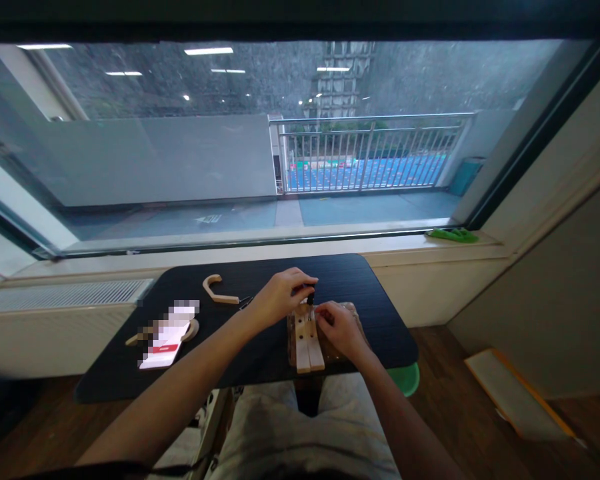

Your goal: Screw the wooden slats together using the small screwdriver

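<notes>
Atop the black tabletop [375, 293], pale, flat wooden strips [303, 350] look light, stiff, best held edgewise; left hand [283, 293] pinches a small black piece [311, 298], right hand's [344, 329] grip unclear.

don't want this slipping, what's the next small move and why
Perhaps press the wooden strips steady with the right hand before shifting the small dark piece: the left hand appears to pinch that piece at their far end, and the right hand is close beside it. Whether it sits in a hole is too small to tell.
</notes>
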The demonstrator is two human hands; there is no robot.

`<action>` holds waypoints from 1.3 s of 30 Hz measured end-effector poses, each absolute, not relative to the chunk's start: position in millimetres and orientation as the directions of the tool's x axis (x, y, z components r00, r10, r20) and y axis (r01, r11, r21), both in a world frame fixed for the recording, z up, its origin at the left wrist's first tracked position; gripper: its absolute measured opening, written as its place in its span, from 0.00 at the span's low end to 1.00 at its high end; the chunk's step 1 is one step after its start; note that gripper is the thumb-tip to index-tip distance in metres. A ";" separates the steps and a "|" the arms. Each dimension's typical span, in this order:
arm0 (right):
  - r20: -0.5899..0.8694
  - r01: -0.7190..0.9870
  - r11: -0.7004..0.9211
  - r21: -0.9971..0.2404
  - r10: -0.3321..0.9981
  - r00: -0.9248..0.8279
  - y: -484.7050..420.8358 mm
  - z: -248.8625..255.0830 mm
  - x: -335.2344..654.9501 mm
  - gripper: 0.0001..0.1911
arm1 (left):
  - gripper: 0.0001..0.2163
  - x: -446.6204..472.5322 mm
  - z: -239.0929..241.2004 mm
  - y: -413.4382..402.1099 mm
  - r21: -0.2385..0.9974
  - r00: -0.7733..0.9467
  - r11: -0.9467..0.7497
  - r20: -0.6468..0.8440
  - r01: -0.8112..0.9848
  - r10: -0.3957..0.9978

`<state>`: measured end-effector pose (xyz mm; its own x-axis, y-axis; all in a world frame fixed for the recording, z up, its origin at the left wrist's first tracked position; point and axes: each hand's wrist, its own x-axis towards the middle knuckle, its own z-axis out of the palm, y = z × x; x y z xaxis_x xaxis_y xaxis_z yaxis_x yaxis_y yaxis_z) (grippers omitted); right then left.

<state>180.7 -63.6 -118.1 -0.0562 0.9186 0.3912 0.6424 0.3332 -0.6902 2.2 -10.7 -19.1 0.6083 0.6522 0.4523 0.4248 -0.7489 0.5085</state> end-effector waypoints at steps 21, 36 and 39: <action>0.375 0.727 0.294 -0.621 0.925 -0.054 -65.4 -111.2 182.1 0.05 | 0.15 2.9 -4.5 -16.1 0.425 0.668 -0.728 0.312 0.538 0.676; 0.400 0.878 0.268 -0.396 0.911 -0.098 -64.7 -120.3 176.6 0.08 | 0.14 4.6 7.3 -12.4 0.363 0.654 -0.681 0.215 0.635 0.725; 0.393 0.889 0.259 -0.378 0.914 -0.099 -64.7 -119.4 176.3 0.09 | 0.16 4.5 8.0 -12.4 0.322 0.654 -0.686 0.218 0.653 0.725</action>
